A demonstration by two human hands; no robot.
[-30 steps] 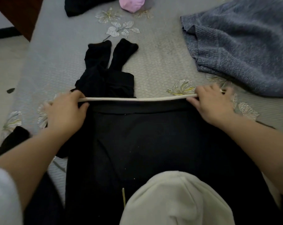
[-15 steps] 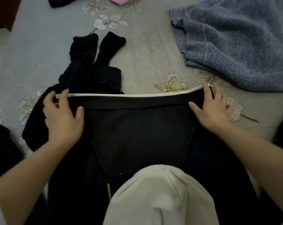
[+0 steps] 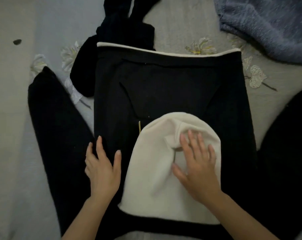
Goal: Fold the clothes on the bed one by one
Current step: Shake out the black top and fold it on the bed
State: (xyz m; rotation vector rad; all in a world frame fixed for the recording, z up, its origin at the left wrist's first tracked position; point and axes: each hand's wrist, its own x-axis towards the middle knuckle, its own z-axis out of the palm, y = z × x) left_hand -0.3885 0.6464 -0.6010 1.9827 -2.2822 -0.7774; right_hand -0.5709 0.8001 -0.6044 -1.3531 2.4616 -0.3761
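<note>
A black hooded top (image 3: 165, 87) lies flat on the bed, its cream-edged hem at the far side and both sleeves spread outward. Its cream-lined hood (image 3: 152, 168) rests on the body, nearest me. My right hand (image 3: 197, 163) lies flat on the hood with fingers spread. My left hand (image 3: 102, 166) presses flat on the black fabric just left of the hood, beside the left sleeve (image 3: 60, 135). The right sleeve (image 3: 285, 135) runs off to the right.
A pair of black tights (image 3: 127, 26) lies crumpled beyond the hem. A blue-grey knitted garment (image 3: 267, 26) covers the far right of the grey flower-patterned bedsheet (image 3: 181, 28). The bed's left edge borders pale floor (image 3: 6, 101).
Both hands left the cream hem at the far side and came back toward me. The right now lies on the hood, the left beside it. The view tilted further down.
</note>
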